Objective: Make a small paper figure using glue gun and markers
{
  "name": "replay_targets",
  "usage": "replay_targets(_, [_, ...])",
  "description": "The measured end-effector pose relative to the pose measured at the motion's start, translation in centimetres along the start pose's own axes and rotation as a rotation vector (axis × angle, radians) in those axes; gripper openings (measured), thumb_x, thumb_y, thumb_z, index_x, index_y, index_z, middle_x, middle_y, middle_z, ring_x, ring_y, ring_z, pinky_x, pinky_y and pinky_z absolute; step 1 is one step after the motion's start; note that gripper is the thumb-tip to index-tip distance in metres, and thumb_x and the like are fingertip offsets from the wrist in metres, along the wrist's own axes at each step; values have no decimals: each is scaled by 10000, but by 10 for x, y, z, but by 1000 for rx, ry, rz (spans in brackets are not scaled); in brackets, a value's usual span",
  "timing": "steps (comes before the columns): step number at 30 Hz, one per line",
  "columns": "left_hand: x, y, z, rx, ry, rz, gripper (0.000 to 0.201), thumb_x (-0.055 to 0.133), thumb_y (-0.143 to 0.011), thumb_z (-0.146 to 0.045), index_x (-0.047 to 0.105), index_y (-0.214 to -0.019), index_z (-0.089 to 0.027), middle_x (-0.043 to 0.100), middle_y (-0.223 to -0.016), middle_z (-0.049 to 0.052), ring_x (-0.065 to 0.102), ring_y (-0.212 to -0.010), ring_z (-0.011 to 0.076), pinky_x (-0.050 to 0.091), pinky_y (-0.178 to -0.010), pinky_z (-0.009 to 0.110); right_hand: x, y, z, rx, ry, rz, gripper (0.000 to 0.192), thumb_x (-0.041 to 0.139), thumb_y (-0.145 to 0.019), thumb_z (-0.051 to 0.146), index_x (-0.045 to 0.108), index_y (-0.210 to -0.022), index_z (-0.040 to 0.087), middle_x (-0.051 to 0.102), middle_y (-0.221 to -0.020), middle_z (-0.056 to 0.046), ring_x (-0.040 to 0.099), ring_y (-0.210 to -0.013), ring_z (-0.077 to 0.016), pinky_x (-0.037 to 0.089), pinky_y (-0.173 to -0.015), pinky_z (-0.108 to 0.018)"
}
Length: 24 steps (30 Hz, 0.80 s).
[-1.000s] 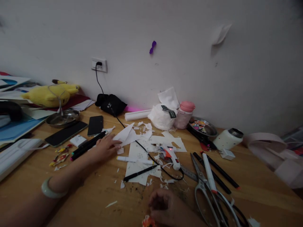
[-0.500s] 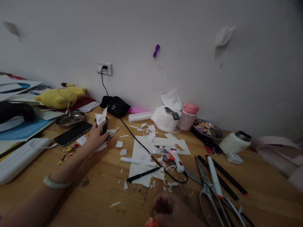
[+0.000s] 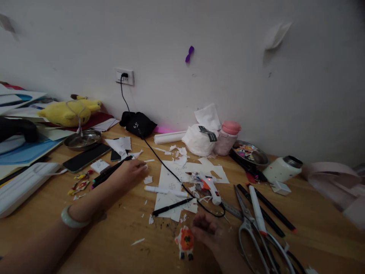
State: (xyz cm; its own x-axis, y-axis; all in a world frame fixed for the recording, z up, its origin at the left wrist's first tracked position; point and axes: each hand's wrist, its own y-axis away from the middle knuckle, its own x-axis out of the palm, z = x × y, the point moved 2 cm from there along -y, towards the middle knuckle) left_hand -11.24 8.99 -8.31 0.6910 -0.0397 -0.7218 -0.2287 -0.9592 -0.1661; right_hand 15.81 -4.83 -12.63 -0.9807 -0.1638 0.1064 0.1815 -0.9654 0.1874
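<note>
Paper scraps (image 3: pixel 148 179) lie on the bench (image 3: pixel 313 228) at the left hand's (image 3: pixel 129 172) flat, spread fingers (image 3: pixel 142 164) — the right hand (image 3: pixel 207 229), loosely curled and holding nothing, rests just at 3 o'clock of an orange paper figure (image 3: pixel 185 242).

Plain white wall (image 3: pixel 228 76) behind, white socket (image 3: pixel 124 76) with a black plug, brown wooden counter (image 3: pixel 313 224) below, dim soft light, pink glow by the wall
</note>
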Motion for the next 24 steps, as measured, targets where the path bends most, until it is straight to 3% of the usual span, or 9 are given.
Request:
replay_targets(3, [4, 14, -31, -35, 110, -79, 345, 363, -829, -416, 610, -814, -174, 635, -798, 52, 549, -780, 188, 385, -739, 277, -4, 3, 6, -68, 53, -156, 255, 630, -682, 394, 544, -765, 168, 547, -692, -5, 464, -573, -83, 355, -514, -188])
replay_targets(4, [10, 21, -43, -85, 297, -80, 332, 398, -817, -418, 613, -804, -166, 637, -781, 48, 549, -765, 180, 392, -730, 269, -5, 5, 9, -89, 76, -201, 245, 617, -698, 391, 543, -776, 171, 550, -712, -8, 471, -592, -86, 358, -519, -185])
replay_targets(7, [40, 48, -76, -300, 927, 84, 296, 482, -771, -423, 626, -770, -164, 656, -772, 37, 568, -743, 160, 417, -711, 253, -5, 13, 18, -149, 106, -291, 227, 608, -709, 383, 543, -779, 177, 534, -707, 0, 478, -615, -87, 374, -529, -171])
replay_targets(10, [74, 73, -94, -460, 1215, 357, 238, 593, -709, -374, 647, -749, -147, 662, -722, 31, 578, -647, 139, 428, -660, 246, 0, 16, 25, -185, 90, -314, 228, 608, -704, 383, 538, -745, 170, 525, -689, 2, 488, -620, -88, 400, -554, -173])
replay_targets(12, [90, 84, -95, -496, 1272, 453, 238, 615, -694, -366, 650, -704, -131, 657, -661, 31, 575, -618, 136, 428, -665, 253, 4, 15, 25, -169, 104, -280, 229, 602, -707, 383, 536, -735, 165, 533, -703, -4, 503, -653, -98, 418, -594, -185])
replay_targets(15, [100, 90, -92, -575, 1276, 470, 239, 636, -672, -369, 646, -678, -130, 650, -631, 24, 574, -623, 140, 427, -667, 253, 11, 11, 21, -143, 153, -217, 224, 582, -719, 378, 531, -735, 161, 532, -700, -6, 501, -654, -103, 422, -604, -193])
replay_targets(24, [92, 92, -101, -598, 1320, 462, 265, 612, -681, -391, 641, -709, -129, 653, -688, 38, 577, -708, 165, 402, -779, 286, 16, 2, 19, -150, 197, -216, 202, 561, -715, 345, 507, -709, 150, 518, -671, -5, 497, -629, -109, 421, -585, -203])
